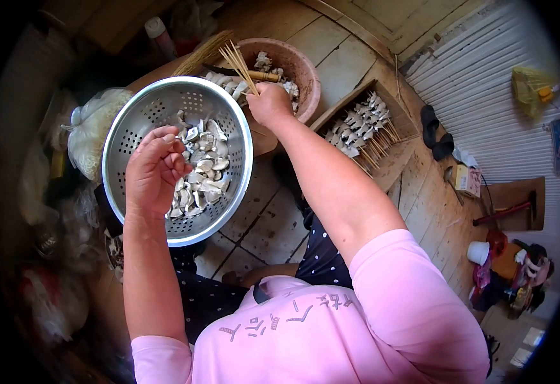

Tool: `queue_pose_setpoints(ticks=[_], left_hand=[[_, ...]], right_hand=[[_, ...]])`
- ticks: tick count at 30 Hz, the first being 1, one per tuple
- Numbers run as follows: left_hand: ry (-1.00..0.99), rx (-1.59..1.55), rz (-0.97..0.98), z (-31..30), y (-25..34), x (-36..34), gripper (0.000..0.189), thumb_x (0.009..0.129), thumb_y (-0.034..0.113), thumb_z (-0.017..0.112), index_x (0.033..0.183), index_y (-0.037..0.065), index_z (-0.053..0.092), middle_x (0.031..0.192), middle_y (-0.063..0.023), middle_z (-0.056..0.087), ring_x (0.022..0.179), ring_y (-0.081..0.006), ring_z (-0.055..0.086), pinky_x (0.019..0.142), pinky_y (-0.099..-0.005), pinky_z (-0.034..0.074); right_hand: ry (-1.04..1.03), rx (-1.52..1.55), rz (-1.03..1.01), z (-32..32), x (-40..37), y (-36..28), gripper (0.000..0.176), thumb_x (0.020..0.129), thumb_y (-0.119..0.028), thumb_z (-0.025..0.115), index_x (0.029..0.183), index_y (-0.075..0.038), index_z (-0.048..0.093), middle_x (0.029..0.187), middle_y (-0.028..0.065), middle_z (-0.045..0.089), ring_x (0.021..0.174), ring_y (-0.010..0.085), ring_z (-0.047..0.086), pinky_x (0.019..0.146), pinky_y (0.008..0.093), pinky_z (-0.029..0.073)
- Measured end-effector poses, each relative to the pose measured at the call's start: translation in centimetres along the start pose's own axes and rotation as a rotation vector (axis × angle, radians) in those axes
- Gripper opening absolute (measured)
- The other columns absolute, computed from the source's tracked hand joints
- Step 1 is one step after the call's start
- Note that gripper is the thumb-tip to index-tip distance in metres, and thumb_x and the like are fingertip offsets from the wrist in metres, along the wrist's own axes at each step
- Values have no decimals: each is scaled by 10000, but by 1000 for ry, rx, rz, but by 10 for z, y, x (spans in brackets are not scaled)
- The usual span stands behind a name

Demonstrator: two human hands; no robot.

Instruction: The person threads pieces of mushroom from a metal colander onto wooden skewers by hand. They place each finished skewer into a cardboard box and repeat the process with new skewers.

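Observation:
My right hand [271, 104] is closed round a bundle of thin wooden skewers [236, 63], which fan upward past the far rim of the colander. My left hand [155, 166] is over the metal colander [165, 101], its fingers curled and the thumb pressed toward the index finger. Whether a small piece sits in that pinch is too fine to tell. Grey-white mushroom pieces [204, 182] lie heaped in the colander beside and beneath this hand. To the right, a cardboard box [392, 168] holds several loaded skewers [360, 125], their bare stick ends pointing toward me.
Behind my right hand stands a pink basin [310, 83] with pale pieces inside and a wooden-handled tool [264, 76] across it. A straw broom [204, 54] and a full plastic bag [96, 125] flank the colander. Dark slippers [430, 123] lie by the ridged wall.

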State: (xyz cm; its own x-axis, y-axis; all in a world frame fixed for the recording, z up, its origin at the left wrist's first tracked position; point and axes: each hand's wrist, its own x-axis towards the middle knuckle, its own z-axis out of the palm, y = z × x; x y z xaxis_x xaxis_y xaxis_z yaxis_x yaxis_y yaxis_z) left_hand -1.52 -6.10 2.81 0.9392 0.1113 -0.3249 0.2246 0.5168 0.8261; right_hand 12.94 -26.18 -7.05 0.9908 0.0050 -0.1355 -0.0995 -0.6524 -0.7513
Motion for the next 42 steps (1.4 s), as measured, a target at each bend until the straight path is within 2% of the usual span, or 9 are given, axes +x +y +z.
queue_pose_setpoints(ticks=[4,6,10,14,16,20,22,29,42], left_hand=[[-9,-8,-3,1,-1,0,200,900,101,583,1073,0,584,788,-59,644,569,-92,613,601,-274,574],[-8,-10,-12,2,-1,-1,197,899,100,584,1069,-1,586,788,-59,644,568,-92,613,601,-272,574],[-9,0,-23,3,-3,-1,186,897,100,590,1057,5,595,788,-59,643,566,-90,607,600,-270,568],[-8,10,-25,5,-2,-1,181,894,100,595,1051,9,599,790,-57,642,563,-88,599,600,-271,563],[-8,13,-25,5,-2,-1,181,894,100,595,1051,8,599,791,-56,641,563,-87,599,601,-271,563],[-2,20,-27,8,-2,0,175,897,95,592,1049,7,599,792,-53,638,564,-83,599,595,-265,563],[1,21,-31,10,-3,0,173,897,91,590,1049,7,599,792,-54,638,565,-81,600,590,-261,562],[-3,29,-25,9,-5,-1,173,896,79,589,1051,3,602,793,-62,641,573,-77,606,581,-252,562],[10,27,-47,10,-5,-1,162,892,81,598,1037,12,612,794,-61,643,571,-74,607,576,-253,556]], right_hand=[[-31,-45,47,4,-2,0,229,850,-247,612,1003,-116,721,942,169,697,899,328,667,815,402,514],[-61,-37,122,3,-2,-2,238,867,-257,604,1053,-148,706,1028,162,688,983,335,650,860,407,512],[-63,-59,117,4,9,5,255,861,-271,611,1063,-150,708,1044,154,692,981,326,659,859,405,515],[-95,36,154,7,16,7,248,855,-282,620,1040,-150,720,1025,150,698,969,322,665,857,405,516],[-73,84,111,7,16,4,235,852,-292,628,1010,-153,732,1000,147,702,954,319,670,853,400,516],[-63,60,103,2,11,-1,223,854,-290,625,995,-157,738,977,147,704,942,317,673,848,396,516],[-37,-39,136,-1,7,-1,221,860,-282,619,1004,-161,735,979,146,704,943,317,673,847,396,517],[-59,-53,177,1,8,4,214,861,-252,609,1007,-147,725,1019,151,697,966,317,667,843,402,517],[-160,-87,299,10,19,18,271,863,-181,566,1082,-113,710,1136,166,670,1088,332,631,921,384,495]])
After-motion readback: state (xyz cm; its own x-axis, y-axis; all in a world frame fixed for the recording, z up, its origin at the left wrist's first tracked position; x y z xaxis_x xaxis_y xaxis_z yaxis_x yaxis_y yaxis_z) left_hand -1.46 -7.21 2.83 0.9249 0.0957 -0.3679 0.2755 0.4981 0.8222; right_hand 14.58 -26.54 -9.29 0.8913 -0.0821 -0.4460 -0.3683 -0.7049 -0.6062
